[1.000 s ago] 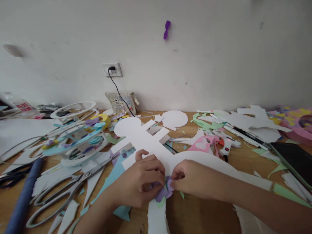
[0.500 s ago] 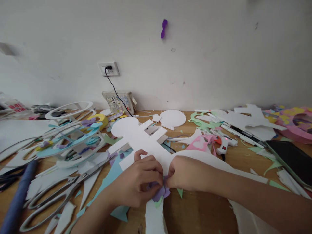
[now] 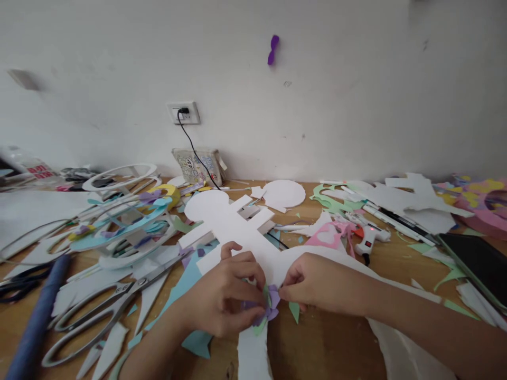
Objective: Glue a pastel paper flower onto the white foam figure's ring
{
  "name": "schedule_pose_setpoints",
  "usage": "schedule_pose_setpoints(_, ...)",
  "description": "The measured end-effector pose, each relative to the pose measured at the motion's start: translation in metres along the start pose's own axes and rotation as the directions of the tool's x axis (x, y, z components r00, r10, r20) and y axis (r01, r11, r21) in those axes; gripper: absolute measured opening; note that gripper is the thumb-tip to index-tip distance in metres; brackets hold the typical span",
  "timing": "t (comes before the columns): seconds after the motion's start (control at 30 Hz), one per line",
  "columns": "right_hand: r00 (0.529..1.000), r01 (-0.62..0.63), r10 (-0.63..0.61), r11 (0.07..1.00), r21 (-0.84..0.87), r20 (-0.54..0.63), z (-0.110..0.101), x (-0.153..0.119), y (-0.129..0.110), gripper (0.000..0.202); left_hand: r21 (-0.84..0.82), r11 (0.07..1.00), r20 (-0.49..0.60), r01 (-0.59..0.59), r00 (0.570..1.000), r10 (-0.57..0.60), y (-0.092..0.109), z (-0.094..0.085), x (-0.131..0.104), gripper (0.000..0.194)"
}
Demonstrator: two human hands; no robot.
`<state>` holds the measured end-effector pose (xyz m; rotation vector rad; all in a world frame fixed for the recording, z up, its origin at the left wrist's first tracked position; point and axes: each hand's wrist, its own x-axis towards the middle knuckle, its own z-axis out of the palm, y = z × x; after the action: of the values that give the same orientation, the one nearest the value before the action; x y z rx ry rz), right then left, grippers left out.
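Observation:
My left hand [image 3: 232,295] is curled around a purple paper flower [image 3: 273,303] with light green leaf pieces, its thumb and fingers pinching it. Part of the flower is hidden behind those fingers. Close by on its right, my right hand [image 3: 312,282] has thumb and forefinger together at the petals' edge; whether anything is between them is hidden. Below the flower runs a white foam strip [image 3: 253,353], part of a curved frame. A large white board cutout [image 3: 241,229] with a round end and crossbars lies just beyond both hands.
Large scissors [image 3: 119,298] and a dark blue roll [image 3: 39,322] lie at left, near a tiered white and blue ring piece [image 3: 127,237]. At right are a white glue gun [image 3: 368,241], a phone [image 3: 475,258] and coloured scraps. A pouch [image 3: 198,164] leans against the wall.
My right hand has drawn slightly right, away from the flower, showing more of its purple petals and green leaf. The left hand keeps its grip. The view has shifted slightly.

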<state>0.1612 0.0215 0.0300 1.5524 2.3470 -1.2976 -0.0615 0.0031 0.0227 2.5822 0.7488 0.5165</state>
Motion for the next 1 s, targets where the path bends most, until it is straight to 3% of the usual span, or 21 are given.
schedule_pose_setpoints(0.43,0.999,0.026,-0.02,0.992,0.126,-0.044,0.011,0.005,0.003,0.016,0.031,0.999,-0.025,-0.038,0.999,0.039,-0.002,0.003,0.0,0.027)
schedule_pose_setpoints(0.77,0.992,0.076,-0.066,0.993,0.091,-0.104,0.021,0.004,0.003,0.017,0.04,0.998,-0.031,-0.038,0.999,0.04,-0.003,0.006,0.0,0.028)
schedule_pose_setpoints(1.0,0.99,0.061,-0.049,0.994,0.085,-0.135,0.014,-0.001,0.003,0.017,0.035,0.997,-0.07,-0.065,0.995,0.067,-0.003,0.004,-0.002,0.035)
